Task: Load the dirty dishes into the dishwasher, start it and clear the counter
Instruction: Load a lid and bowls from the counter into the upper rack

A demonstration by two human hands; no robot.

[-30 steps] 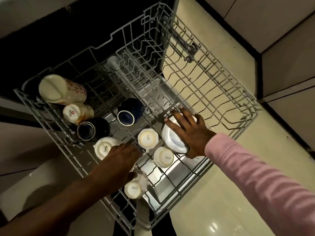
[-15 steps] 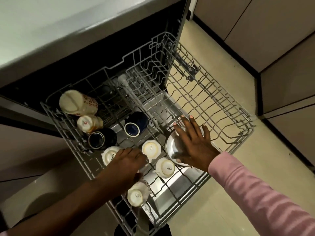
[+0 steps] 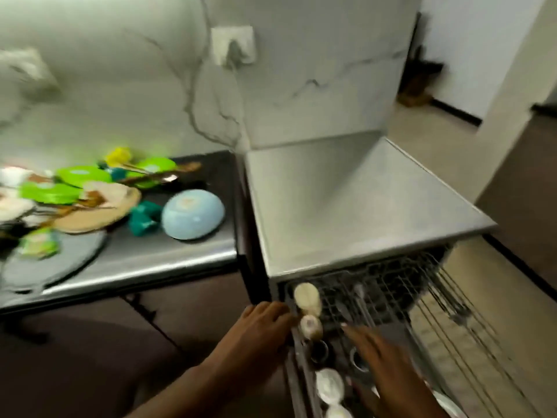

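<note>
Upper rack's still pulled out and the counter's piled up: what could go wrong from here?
1. The dish pile is heaped unevenly, plates and green lids overlapping; pulling one out could topple others.
2. The upturned blue bowl sits near the counter's front edge and might get knocked off.
3. Both hands, left hand and right hand, are at the extended upper rack; a bump could rattle the cups.

Motion blur smears the counter's dish pile; the rack runs off-frame below.
</note>
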